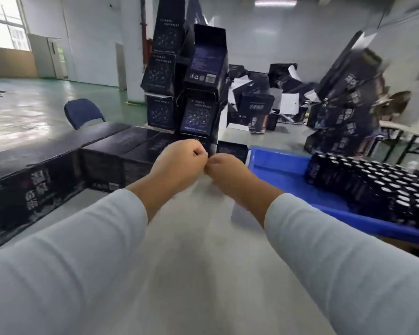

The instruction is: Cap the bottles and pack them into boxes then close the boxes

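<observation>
— Both your hands are curled, your left hand (179, 157) and your right hand (224, 170), and they touch each other at the fingertips. What they pinch between them I cannot tell; it is hidden and blurred.

— How many things do you count?

— Two hands, two white sleeves (82, 250). One blue tray (279, 163), just right of your hands. The black bottles (382, 182) in it are too many to count; they stand upright in rows, long axis vertical, tops up.

— And the boxes?

— Behind your hands a stack of dark boxes (196, 97) stands upright, long axis vertical; the top one has its flap open. Left of your hands, a row of black cartons (102, 160) lies on the table (191, 262). One blue chair (82, 112) stands behind that row.
</observation>
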